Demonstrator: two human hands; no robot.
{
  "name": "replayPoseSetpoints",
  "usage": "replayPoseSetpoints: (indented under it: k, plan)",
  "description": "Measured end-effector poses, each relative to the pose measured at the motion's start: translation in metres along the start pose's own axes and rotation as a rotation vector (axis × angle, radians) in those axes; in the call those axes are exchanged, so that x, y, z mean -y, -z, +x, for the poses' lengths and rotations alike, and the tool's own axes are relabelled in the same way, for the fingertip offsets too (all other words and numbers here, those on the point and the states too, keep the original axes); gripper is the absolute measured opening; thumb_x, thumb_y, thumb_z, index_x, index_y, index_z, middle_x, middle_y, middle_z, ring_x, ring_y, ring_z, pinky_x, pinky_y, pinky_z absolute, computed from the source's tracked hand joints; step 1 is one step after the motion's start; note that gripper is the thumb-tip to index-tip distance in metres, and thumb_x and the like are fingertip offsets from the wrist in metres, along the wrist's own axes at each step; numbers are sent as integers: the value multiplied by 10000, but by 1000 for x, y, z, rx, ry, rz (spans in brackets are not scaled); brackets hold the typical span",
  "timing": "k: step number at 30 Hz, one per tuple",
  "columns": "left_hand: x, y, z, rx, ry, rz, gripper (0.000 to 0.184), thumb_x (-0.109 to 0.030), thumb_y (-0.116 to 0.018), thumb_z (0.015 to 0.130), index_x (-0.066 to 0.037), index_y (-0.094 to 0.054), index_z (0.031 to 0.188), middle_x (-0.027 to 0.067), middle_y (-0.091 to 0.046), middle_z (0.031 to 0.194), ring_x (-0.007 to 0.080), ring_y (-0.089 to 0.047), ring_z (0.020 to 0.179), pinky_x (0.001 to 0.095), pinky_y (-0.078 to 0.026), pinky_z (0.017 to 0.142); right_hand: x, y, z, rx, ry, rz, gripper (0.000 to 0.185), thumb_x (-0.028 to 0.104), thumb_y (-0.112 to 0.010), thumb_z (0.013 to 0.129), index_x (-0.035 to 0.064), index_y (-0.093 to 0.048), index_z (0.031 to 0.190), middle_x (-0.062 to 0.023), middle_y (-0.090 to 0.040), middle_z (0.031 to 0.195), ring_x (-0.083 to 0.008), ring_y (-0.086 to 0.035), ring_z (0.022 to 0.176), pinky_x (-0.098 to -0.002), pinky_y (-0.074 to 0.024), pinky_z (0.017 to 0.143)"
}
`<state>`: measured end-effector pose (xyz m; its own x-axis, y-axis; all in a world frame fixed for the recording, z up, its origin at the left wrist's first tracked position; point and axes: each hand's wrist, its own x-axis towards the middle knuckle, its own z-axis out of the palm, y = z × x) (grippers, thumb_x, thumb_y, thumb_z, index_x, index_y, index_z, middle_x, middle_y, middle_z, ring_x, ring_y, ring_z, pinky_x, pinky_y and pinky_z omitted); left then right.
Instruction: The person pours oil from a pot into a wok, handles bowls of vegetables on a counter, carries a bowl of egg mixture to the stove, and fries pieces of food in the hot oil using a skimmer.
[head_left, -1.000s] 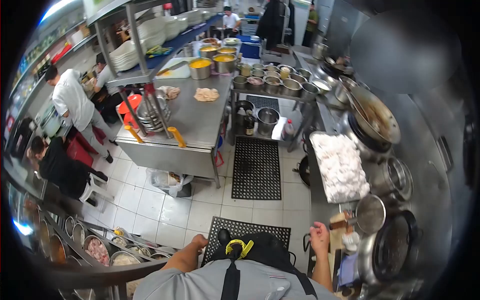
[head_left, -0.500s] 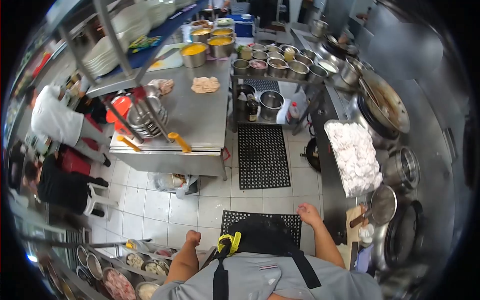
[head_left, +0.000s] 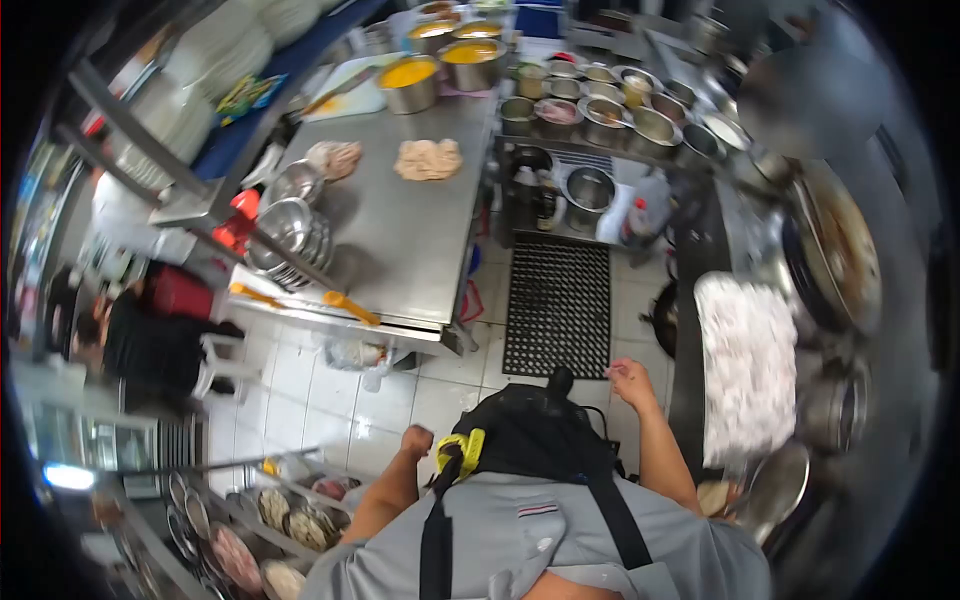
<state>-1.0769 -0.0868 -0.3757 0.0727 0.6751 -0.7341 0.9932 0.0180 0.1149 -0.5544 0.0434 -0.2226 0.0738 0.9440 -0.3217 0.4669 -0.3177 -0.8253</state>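
1. The wearer, in a grey shirt (head_left: 540,520) and black apron (head_left: 535,430), is standing in a kitchen aisle, facing a perforated black mat (head_left: 558,305). Judging by the hands, no object is being handled at this moment; the body is simply being positioned between work surfaces.

2. The left hand (head_left: 418,440) is hanging out to the side with its fingers loosely curled inward. It is pinching nothing visible. Food containers (head_left: 312,525) are sitting on the shelving to the lower left, with the hand nearest to them but apart.

3. The right hand (head_left: 630,382) is reaching slightly forward, its fingers partly bent and bunched. No object is showing in it, though blur is hiding the fine detail. A large pile of pale food (head_left: 750,370) is lying on the right-hand counter, beside this arm but not touching it.

4. Ahead and left, a metal table (head_left: 400,240) is holding two tan lumps of food (head_left: 428,160) and pots of yellow liquid (head_left: 412,98).

5. Farther left, another person in black (head_left: 150,345) is sitting on a white stool (head_left: 213,365).

6. Any contact with the pale food from here would be calling for the right arm to swing outward and its fingers to open.
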Motion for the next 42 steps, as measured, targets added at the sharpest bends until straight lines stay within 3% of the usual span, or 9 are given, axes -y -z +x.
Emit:
replayPoseSetpoints:
  k: [2,3,5,9,15,24,31,39,42]
  plan:
    - [-14,28,18,-224,-270,308,165,-125,-527,715,-10,-643,690,185,-660,755,290,-662,702,387,-531,678,30,20,37,25,-11,127,258,156,-626,815,-3,-593,1015,-55,-610,743,-117,-556,552,-249,-449,489]
    - [-29,45,31,-293,-153,-291,222,-152,-478,717,13,-622,680,205,-640,706,301,-652,672,395,-524,655,54,32,56,40,-18,123,265,159,-627,816,-13,-595,1016,-57,-609,747,-115,-555,551,-250,-453,492]
    - [-80,118,40,-150,90,-550,245,-182,-472,728,10,-617,684,206,-643,806,316,-638,741,397,-503,662,87,54,83,53,-59,108,281,164,-629,819,-32,-600,1018,-61,-607,755,-110,-552,551,-251,-460,497]
    - [-173,229,39,-284,25,-1060,233,-251,-574,804,-41,-623,893,104,-647,789,204,-618,759,323,-484,699,109,81,144,123,-29,188,318,177,-613,838,-24,-576,1083,-55,-601,782,-109,-553,558,-247,-457,505]
    - [-244,351,64,-369,-209,-1227,196,-200,-577,845,-53,-596,973,31,-621,822,108,-568,727,260,-473,667,149,93,213,211,-82,239,302,202,-606,843,20,-583,1083,-29,-607,786,-94,-548,557,-229,-433,497]
    - [-250,539,181,-315,-441,-1800,168,-213,-574,899,-51,-561,942,93,-628,1039,161,-616,884,291,-528,711,170,123,309,115,-118,220,288,161,-594,854,-4,-559,1087,-30,-602,777,-88,-540,541,-214,-429,483]
    - [-214,724,308,-681,-570,-2015,208,-220,-630,862,-70,-539,972,31,-605,927,146,-589,861,314,-521,697,179,149,356,-35,-240,228,275,166,-601,853,7,-560,1074,-40,-597,765,-96,-541,514,-230,-447,449]
    - [-178,828,383,-1070,-156,-2398,347,-367,-675,804,-63,-536,898,31,-527,838,176,-527,852,365,-484,690,158,148,349,-197,-355,359,285,165,-611,848,-12,-550,1063,-62,-593,743,-107,-538,483,-223,-411,412]
    - [-153,824,391,-1380,217,-2381,379,-365,-685,790,-50,-527,928,71,-533,918,212,-507,870,425,-460,717,135,147,342,-230,-408,372,267,160,-614,844,0,-559,1051,-63,-599,743,-114,-553,477,-227,-428,401]
